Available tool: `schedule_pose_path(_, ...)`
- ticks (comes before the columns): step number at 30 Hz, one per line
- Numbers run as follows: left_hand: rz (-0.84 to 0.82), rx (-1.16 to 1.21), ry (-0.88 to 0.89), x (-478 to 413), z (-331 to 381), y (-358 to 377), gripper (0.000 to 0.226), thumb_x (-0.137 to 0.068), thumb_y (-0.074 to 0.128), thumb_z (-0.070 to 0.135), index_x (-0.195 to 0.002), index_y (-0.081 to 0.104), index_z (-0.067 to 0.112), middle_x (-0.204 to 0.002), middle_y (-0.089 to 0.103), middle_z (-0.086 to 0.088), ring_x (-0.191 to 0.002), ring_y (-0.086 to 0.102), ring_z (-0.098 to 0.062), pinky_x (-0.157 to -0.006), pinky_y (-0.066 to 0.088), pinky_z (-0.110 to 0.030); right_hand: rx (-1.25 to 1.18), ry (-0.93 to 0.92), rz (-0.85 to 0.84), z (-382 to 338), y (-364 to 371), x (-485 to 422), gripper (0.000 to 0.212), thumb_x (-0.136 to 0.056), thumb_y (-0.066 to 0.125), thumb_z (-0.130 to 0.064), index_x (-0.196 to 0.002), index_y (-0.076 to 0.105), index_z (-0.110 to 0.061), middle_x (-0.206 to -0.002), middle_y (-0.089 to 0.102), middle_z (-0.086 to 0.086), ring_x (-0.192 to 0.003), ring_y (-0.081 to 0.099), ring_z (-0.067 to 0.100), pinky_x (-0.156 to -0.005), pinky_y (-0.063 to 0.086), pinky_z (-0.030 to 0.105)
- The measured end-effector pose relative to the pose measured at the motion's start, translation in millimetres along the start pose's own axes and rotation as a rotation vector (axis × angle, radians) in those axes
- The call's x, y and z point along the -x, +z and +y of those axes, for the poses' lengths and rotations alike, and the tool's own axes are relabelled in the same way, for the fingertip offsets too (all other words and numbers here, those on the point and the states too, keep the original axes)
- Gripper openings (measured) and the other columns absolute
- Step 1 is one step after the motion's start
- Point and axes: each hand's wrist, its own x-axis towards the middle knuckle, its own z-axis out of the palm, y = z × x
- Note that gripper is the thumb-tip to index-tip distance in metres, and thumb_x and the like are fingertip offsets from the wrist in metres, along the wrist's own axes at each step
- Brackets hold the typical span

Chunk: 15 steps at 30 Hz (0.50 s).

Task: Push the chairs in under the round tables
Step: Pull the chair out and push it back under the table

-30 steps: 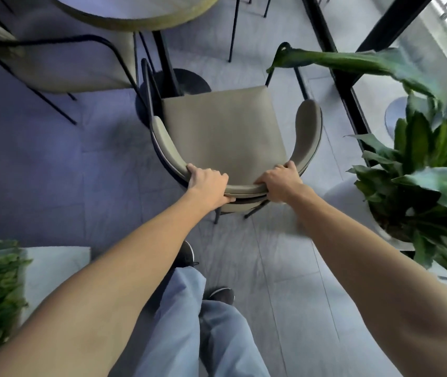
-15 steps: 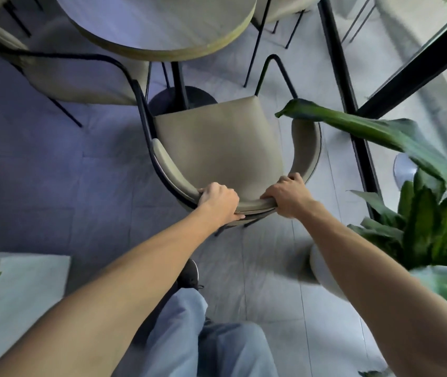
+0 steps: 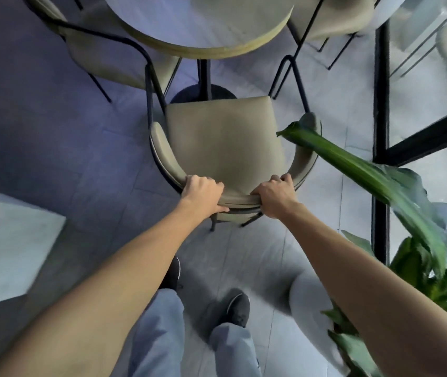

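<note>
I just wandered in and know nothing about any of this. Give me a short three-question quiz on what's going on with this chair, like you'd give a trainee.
1. True or false: the left hand and the right hand both grip the backrest of the chair.
2. What lies across the chair's armrest on the person's right? A) a green leaf B) a towel C) a cable
3. Missing word: the top of the table ahead of the chair is ___ in shape.
Key: 1 true; 2 A; 3 round.
</note>
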Motion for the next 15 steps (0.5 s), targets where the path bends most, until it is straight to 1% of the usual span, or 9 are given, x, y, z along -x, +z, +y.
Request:
schedule_pose_path(1, -0.011, 0.028, -0.041, -2.1, -0.4, -0.9, 0.064, -0.084, 0.049, 0.075, -0.115, 0.057, 0.020, -0.103, 0.065, -0.004, -0.092, 0.065, -0.025, -0.082, 0.044, -0.037, -0.001, -0.010, 0.002, 1.7, -2.8, -4.3, 0.034, -0.091, 0.053, -0.022, -0.111, 0.071, -0.041, -0.099, 0.071, -0.005, -0.106, 0.053, 0.022, -0.094, 0.032, 0.041)
schedule_pose_path(3, -0.028, 0.079, -0.105, -8.2, -1.2, -2.1, 0.065, -0.083, 0.052, 0.074, -0.119, 0.056, 0.019, -0.109, 0.065, -0.007, -0.098, 0.064, -0.027, -0.094, 0.041, -0.045, 0.011, -0.026, 0.013, 4.2, -7.0, -14.3, 0.035, -0.089, 0.053, -0.020, -0.111, 0.071, -0.040, -0.097, 0.071, -0.005, -0.105, 0.053, 0.022, -0.094, 0.032, 0.041)
schedule_pose_path(5, -0.028, 0.111, -0.144, -14.7, -4.8, -3.9, 0.065, -0.083, 0.053, 0.073, -0.120, 0.056, 0.019, -0.112, 0.064, -0.008, -0.100, 0.064, -0.028, -0.100, 0.037, -0.048, 0.019, -0.029, 0.014, 6.2, -11.5, -25.9, 0.034, -0.089, 0.054, -0.019, -0.111, 0.072, -0.040, -0.096, 0.070, -0.005, -0.105, 0.053, 0.022, -0.094, 0.032, 0.041)
schedule_pose_path(9, 0.013, 0.157, -0.178, -22.4, -9.6, 2.0, 0.065, -0.082, 0.053, 0.073, -0.121, 0.056, 0.020, -0.116, 0.061, -0.008, -0.106, 0.061, -0.033, -0.098, 0.034, -0.044, 0.022, -0.054, 0.009, 11.0, -19.2, -40.7, 0.032, -0.090, 0.058, -0.019, -0.110, 0.072, -0.039, -0.095, 0.070, -0.006, -0.102, 0.052, 0.022, -0.094, 0.032, 0.043)
schedule_pose_path(12, -0.009, 0.207, -0.198, -29.9, -8.1, 0.9, 0.065, -0.081, 0.055, 0.072, -0.120, 0.055, 0.020, -0.119, 0.058, -0.007, -0.109, 0.058, -0.033, -0.097, 0.033, -0.042, 0.037, -0.067, 0.004, 17.5, -21.5, -44.7, 0.033, -0.088, 0.059, -0.019, -0.110, 0.072, -0.040, -0.095, 0.070, -0.007, -0.101, 0.052, 0.022, -0.092, 0.032, 0.043)
schedule_pose_path(15, -0.039, 0.247, -0.205, -38.0, -4.1, -3.5, 0.065, -0.081, 0.056, 0.072, -0.121, 0.054, 0.021, -0.120, 0.057, -0.007, -0.111, 0.056, -0.032, -0.097, 0.032, -0.042, 0.050, -0.071, -0.002, 25.9, -23.2, -48.8, 0.035, -0.086, 0.060, -0.017, -0.109, 0.072, -0.040, -0.095, 0.070, -0.007, -0.101, 0.052, 0.022, -0.094, 0.032, 0.045)
